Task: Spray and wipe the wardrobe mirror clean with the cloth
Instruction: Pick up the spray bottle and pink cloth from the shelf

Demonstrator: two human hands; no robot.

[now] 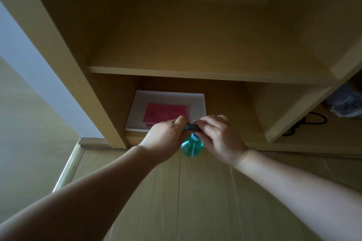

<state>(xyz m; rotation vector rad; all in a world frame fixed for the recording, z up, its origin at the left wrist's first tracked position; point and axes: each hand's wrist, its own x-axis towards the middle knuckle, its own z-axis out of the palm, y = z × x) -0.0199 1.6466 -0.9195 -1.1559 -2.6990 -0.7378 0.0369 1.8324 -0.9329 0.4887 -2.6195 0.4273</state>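
A translucent teal spray bottle (191, 146) stands upright, seen from above, its dark spray head uppermost.

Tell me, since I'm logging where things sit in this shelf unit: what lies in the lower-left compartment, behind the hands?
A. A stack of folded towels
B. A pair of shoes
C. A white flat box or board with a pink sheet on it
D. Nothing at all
C: a white flat box or board lies in that compartment with a pink sheet on top, just beyond the green spray bottle.
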